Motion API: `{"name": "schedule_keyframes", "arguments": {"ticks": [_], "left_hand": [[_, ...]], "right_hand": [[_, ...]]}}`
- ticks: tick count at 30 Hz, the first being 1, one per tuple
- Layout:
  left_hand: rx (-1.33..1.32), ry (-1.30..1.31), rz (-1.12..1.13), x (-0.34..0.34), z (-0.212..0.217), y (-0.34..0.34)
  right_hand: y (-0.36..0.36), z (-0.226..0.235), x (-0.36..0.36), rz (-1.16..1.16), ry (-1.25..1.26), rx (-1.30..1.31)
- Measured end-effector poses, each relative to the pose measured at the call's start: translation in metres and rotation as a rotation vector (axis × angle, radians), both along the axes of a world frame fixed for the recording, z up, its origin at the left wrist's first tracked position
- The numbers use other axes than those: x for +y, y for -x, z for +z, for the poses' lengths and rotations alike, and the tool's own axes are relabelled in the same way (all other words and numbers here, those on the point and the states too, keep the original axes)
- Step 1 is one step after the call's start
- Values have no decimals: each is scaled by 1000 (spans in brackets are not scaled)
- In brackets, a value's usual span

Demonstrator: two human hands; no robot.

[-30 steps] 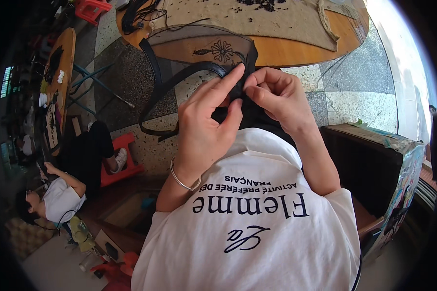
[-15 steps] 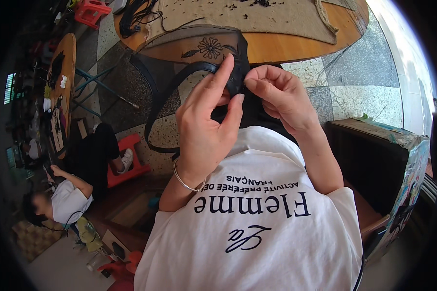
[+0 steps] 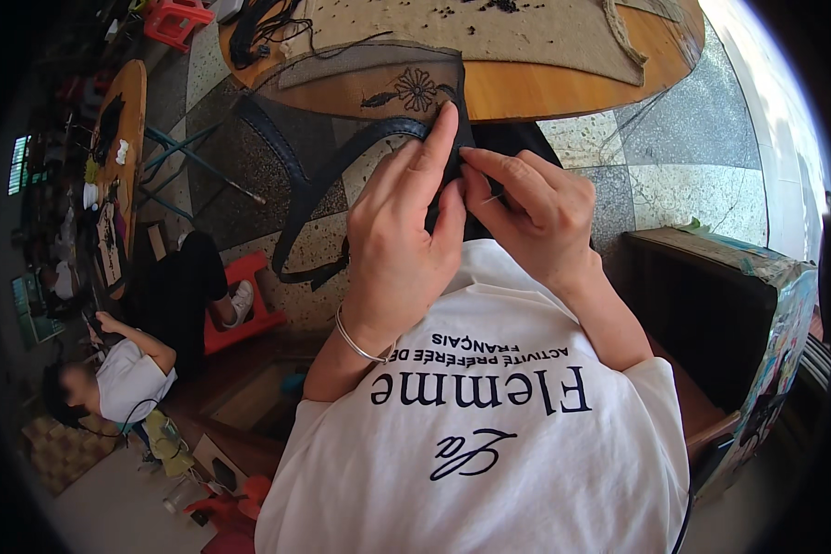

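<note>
A black sheer fabric piece with an embroidered flower and black straps hangs in front of me, its far part over the table edge. My left hand pinches its dark right border between thumb and fingers, the index finger stretched along the cloth. Close beside it, my right hand is closed, thumb against fingers, its fingertips at the border's edge. A thin, light needle shows between those fingers; its tip is hidden. A black strap loops down left of my left hand.
A wooden table ahead carries a beige cloth with scattered small black beads and a bundle of black cords. At left, a person sits near another table. An open-fronted box stands right.
My right hand has turned, with its fingers more curled and a needle now showing. The fabric and my left hand have shifted slightly.
</note>
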State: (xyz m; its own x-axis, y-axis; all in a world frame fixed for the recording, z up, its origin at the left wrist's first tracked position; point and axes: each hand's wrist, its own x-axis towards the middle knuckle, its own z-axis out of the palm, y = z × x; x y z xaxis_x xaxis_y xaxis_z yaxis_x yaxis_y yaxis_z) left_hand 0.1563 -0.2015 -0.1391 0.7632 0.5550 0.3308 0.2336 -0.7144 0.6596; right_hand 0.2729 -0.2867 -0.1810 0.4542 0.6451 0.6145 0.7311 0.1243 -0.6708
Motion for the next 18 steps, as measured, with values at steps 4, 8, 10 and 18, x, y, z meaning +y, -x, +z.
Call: {"name": "schedule_keyframes", "arguments": {"ticks": [4,8,10,18], "left_hand": [[9,14,-35,0,-1,-2],[-173,420,-9,1,-4,-2],[-199,500,-8,3,-4,-2],[-327,644,34,7,-6,-5]], "right_hand": [[-2,2,-5,12,76,142],[-4,3,-3,123,157,701],[-6,3,0,204,118,1072],[-5,5,-4,304,52,1038]]}}
